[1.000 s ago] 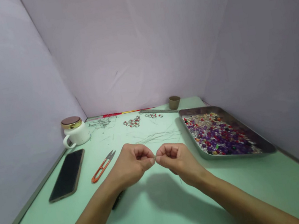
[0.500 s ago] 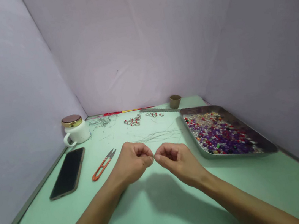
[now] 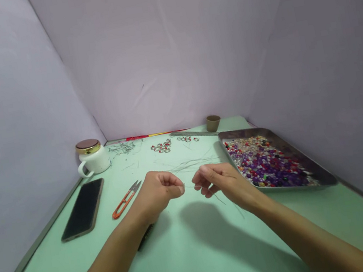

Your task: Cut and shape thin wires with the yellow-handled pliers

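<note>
Near the middle of the green table, my left hand (image 3: 163,192) pinches a tiny item at its fingertips, too small to make out. A thin thread runs from those fingertips to my right hand (image 3: 217,178). The right thumb is lifted away from curled fingers, and the thread passes by them and trails below the palm. Past both hands, loose threads (image 3: 190,164) lie on the table. Farther back are small red and clear beaded pieces (image 3: 161,147) and a smaller group of them (image 3: 185,139).
Orange snips (image 3: 126,201) and a black phone (image 3: 82,209) lie to the left, with a lidded white mug (image 3: 96,161) behind. A metal tray (image 3: 297,157) of mixed beads stands right. A small brown cup (image 3: 213,123) and a dark object (image 3: 146,237) under my left wrist also show.
My right hand has moved away to the right from my left fingertips, and its thumb has lifted. The thread between the hands now shows. The dark object by my left wrist has come into view.
</note>
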Demonstrator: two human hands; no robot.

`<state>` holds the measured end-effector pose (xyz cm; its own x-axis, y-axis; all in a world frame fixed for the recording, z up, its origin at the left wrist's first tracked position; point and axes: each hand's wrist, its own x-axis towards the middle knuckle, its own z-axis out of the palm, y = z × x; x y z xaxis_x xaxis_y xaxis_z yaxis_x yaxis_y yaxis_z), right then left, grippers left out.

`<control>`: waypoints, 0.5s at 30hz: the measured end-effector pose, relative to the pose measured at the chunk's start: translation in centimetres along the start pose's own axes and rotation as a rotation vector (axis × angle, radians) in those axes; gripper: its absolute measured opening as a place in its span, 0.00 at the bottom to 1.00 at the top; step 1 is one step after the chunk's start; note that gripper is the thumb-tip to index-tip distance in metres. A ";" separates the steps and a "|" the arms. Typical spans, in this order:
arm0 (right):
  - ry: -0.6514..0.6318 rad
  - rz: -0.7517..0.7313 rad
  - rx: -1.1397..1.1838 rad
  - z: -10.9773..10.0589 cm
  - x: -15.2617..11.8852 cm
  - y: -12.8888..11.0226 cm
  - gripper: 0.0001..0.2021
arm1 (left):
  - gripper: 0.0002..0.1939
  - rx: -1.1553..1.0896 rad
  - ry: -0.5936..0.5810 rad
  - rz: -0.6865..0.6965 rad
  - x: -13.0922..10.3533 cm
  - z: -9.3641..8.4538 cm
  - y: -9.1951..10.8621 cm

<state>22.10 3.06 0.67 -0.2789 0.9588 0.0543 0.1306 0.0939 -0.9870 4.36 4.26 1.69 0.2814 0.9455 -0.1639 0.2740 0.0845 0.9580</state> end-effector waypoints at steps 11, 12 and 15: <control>-0.018 0.099 0.049 0.4 -0.1 -0.6 0.13 | 0.03 0.057 -0.053 0.007 -0.6 -0.1 0.4; -0.037 0.118 0.077 0.6 -0.2 -0.7 0.13 | 0.03 0.080 -0.067 0.019 -0.7 -0.1 0.5; -0.061 0.131 0.087 1.4 -0.5 -0.8 0.11 | 0.04 0.183 -0.097 0.047 -1.2 0.2 0.9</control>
<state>20.82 2.18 1.18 -0.3224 0.9430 -0.0827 0.0872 -0.0574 -0.9945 4.42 3.11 2.70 0.3827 0.9115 -0.1509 0.4185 -0.0255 0.9079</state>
